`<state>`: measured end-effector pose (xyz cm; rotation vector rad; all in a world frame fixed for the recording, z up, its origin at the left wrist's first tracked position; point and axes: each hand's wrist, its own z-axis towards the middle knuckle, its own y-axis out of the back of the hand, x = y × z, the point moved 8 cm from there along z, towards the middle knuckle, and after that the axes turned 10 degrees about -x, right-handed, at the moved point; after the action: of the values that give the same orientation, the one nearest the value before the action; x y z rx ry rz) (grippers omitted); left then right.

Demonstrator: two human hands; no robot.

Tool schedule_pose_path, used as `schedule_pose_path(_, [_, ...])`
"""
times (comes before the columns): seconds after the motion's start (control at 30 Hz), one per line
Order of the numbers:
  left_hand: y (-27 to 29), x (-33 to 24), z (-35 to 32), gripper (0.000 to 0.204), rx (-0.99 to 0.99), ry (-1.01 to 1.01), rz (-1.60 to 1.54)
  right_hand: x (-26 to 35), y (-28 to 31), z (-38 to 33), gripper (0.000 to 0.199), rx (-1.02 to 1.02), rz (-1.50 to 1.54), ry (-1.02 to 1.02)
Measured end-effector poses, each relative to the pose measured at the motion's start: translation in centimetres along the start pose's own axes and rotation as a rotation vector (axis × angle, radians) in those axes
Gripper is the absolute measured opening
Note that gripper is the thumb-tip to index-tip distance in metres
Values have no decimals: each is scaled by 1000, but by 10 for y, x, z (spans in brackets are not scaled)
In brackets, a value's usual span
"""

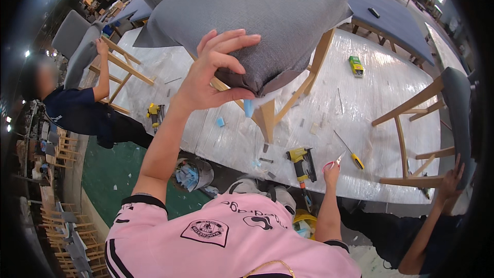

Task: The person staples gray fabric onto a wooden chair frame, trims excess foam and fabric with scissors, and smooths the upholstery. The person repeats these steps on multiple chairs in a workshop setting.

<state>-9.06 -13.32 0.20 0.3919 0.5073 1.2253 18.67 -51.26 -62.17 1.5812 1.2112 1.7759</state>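
Observation:
An upholstered chair [257,15] in grey fabric stands before me, a corner of its seat pointing my way. At that corner my left hand [206,74] has its fingers spread over the fabric, and its thumb touches the lower edge. Just below the thumb hangs a small light-blue strip [248,108], beside the wooden chair leg [265,119]. Lower right, my right hand [331,176] is closed around scissors [334,162] with red handles, blades pointing up and away. Part of that hand's grip is hidden. A yellow and black nail gun [301,164] lies left of the scissors.
On the plastic-covered table [370,92] lie a yellow-handled screwdriver [355,158], a green box [356,66] and another nail gun [154,116]. Co-workers handle chairs at left [85,54] and right [455,118]. A bucket of blue scraps [198,174] stands below the table edge.

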Motion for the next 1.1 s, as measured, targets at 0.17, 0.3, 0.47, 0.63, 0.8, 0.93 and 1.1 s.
schedule_pose_path(0.17, [0, 12, 21, 47, -103, -70, 6, 114, 27, 17, 39, 137, 133, 151])
schedule_pose_path(0.3, [-10, 32, 54, 41, -95, -175, 50, 342, 139, -1, 25, 120, 785, 311])
schedule_pose_path(0.47, [-30, 56, 106, 36, -140, -413, -5, 534, 303, -50, 25, -329, 1023, 556])
schedule_pose_path(0.63, [-35, 67, 119, 29, -250, -454, 46, 597, 333, -48, 50, -687, 641, 489])
schedule_pose_path(0.8, [-34, 74, 117, 28, -311, -428, -15, 600, 329, -44, 43, -755, 670, 515])
schedule_pose_path(0.93, [-36, 78, 119, 31, -215, -358, -21, 593, 304, -32, 37, -526, 1025, 353])
schedule_pose_path(1.1, [-32, 78, 119, 31, -274, -394, 14, 593, 290, -22, 34, -411, 1424, 241])
